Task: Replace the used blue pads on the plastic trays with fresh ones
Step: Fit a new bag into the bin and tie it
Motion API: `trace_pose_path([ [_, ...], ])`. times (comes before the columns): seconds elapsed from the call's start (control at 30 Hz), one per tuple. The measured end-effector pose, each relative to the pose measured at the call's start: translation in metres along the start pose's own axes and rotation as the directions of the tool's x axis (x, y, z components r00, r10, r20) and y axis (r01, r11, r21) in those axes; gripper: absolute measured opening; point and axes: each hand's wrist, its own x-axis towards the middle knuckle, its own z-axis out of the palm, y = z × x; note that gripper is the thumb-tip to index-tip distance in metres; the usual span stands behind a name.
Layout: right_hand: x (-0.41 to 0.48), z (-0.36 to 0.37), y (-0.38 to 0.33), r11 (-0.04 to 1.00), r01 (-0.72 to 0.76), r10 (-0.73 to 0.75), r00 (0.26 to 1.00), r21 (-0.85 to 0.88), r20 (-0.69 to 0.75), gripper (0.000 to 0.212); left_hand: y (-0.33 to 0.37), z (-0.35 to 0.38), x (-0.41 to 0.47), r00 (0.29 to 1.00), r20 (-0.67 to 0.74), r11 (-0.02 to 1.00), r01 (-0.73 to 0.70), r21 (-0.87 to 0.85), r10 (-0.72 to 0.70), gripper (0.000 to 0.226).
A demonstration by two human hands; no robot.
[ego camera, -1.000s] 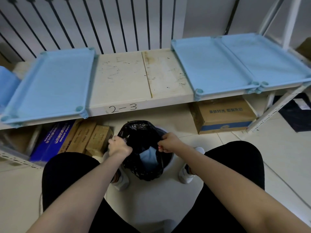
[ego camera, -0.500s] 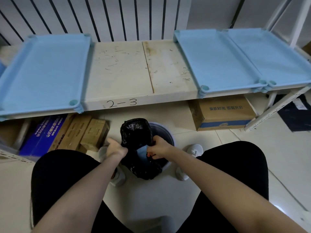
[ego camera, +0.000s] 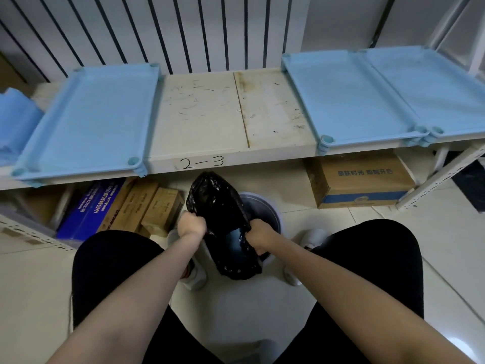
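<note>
While drawing the mouth of the black bag (ego camera: pixel 215 206) together, best to size things up from the largest down. First the long white shelf (ego camera: pixel 204 114), marked 2-3 on its front edge, carrying three blue trays: a left tray (ego camera: pixel 91 122), then a middle tray (ego camera: pixel 346 101) and a far-right tray (ego camera: pixel 433 88) touching side by side, with bare scuffed board in between. No telling from here about pads in any of them. Below, on the floor between the feet, a round bin (ego camera: pixel 262 206) with the bag lifted partly out of it. Left grip (ego camera: pixel 191 224) clamped on the bag's near-left edge, right grip (ego camera: pixel 259 235) clamped on the near-right edge, fingers curled into the plastic. Down inside, between the two fists, a patch of blue (ego camera: pixel 235 240) (most likely a used pad). Pull both edges up evenly and toward each other, gently enough not to tear the thin plastic or tip the bin; mind the far flap, standing loose above the rim.

Around: a cardboard box (ego camera: pixel 362 179) under the shelf at the right, a dark blue carton (ego camera: pixel 86 208) and brown cartons (ego camera: pixel 152 206) at the left, just beside the left grip and a likely snag. At the shelf's far-left end, a blue stack (ego camera: pixel 15 119), perhaps the fresh supply, well apart from both grips. Knees and white shoes (ego camera: pixel 313 236) hemming the bin in.
</note>
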Motion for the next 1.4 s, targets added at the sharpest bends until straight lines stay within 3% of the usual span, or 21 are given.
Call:
trace_pose_path([
  [0.07,-0.001,-0.005,-0.002,0.995,-0.009,0.013,0.999,0.1,-0.041,0.023,0.005,0.001,-0.006,0.999,-0.053,0.99,0.004,-0.141,-0.012,0.027],
  [0.13,-0.003,-0.011,-0.002,0.974,-0.007,0.027,0.996,0.228,-0.083,0.022,0.015,0.0,-0.019,1.0,0.005,0.971,0.024,-0.239,-0.024,0.038],
  [0.2,-0.003,-0.015,-0.001,0.956,0.021,0.017,0.992,0.293,-0.127,0.022,0.018,-0.003,-0.032,0.991,0.135,0.994,0.009,-0.113,0.006,0.046],
  [0.23,-0.004,-0.016,0.0,0.954,0.041,0.001,0.99,0.296,-0.14,0.025,0.016,-0.004,-0.035,0.979,0.204,0.998,-0.033,0.052,0.021,0.057],
  [0.27,-0.005,-0.016,0.0,0.958,0.056,-0.016,0.99,0.281,-0.142,0.029,0.01,-0.004,-0.034,0.965,0.26,0.964,-0.089,0.251,0.021,0.064],
  [0.33,-0.008,-0.016,-0.001,0.97,0.076,-0.047,0.99,0.229,-0.131,0.03,0.004,-0.006,-0.039,0.955,0.295,0.845,-0.141,0.515,-0.021,0.048],
  [0.4,-0.01,-0.018,0.001,0.979,0.086,-0.064,0.991,0.187,-0.119,0.021,0.002,-0.005,-0.041,0.944,0.327,0.84,-0.149,0.522,-0.036,0.03],
  [0.47,-0.011,-0.022,0.002,0.983,0.087,-0.065,0.989,0.164,-0.133,0.017,0.011,-0.004,-0.046,0.93,0.368,0.935,-0.111,0.336,-0.022,0.019],
  [0.57,-0.009,-0.03,-0.001,0.982,0.112,-0.085,0.981,0.15,-0.176,0.02,0.032,-0.004,-0.046,0.949,0.314,0.982,-0.094,0.163,0.039,0.015],
  [0.7,-0.014,-0.042,-0.007,0.981,0.133,-0.096,0.967,0.143,-0.237,0.035,0.046,-0.008,-0.046,0.969,0.229,0.982,-0.126,0.139,0.092,0.022],
  [0.87,-0.025,-0.06,0.006,0.978,0.123,-0.068,0.951,0.168,-0.302,0.042,0.037,-0.024,-0.04,0.974,0.183,0.92,-0.192,0.342,0.135,0.02],
  [0.97,-0.024,-0.064,0.009,0.99,0.094,-0.053,0.939,0.105,-0.34,0.026,0.04,-0.027,-0.039,0.955,0.107,0.81,-0.29,0.51,0.275,0.019],
  [1.03,-0.025,-0.067,0.006,0.995,0.097,-0.079,0.933,0.032,-0.352,0.017,0.047,-0.021,-0.038,0.873,0.109,0.758,-0.469,0.453,0.475,0.025],
  [1.13,-0.03,-0.073,0.0,0.988,0.128,-0.152,0.92,-0.089,-0.362,0.016,0.059,-0.005,-0.041,0.647,0.261,0.58,-0.76,0.292,0.717,0.038],
  [1.2,-0.035,-0.079,-0.004,0.979,0.135,-0.185,0.908,-0.156,-0.377,0.016,0.066,0.008,-0.047,0.538,0.371,0.475,-0.843,0.253,0.757,0.059],
  [1.27,-0.039,-0.084,-0.006,0.975,0.143,-0.201,0.893,-0.168,-0.404,0.016,0.071,0.022,-0.052,0.481,0.426,0.421,-0.877,0.234,0.766,0.067],
  [1.4,-0.049,-0.098,-0.008,0.977,0.17,-0.209,0.872,-0.127,-0.443,0.014,0.076,0.04,-0.062,0.408,0.35,0.388,-0.913,0.129,0.843,0.022],
])
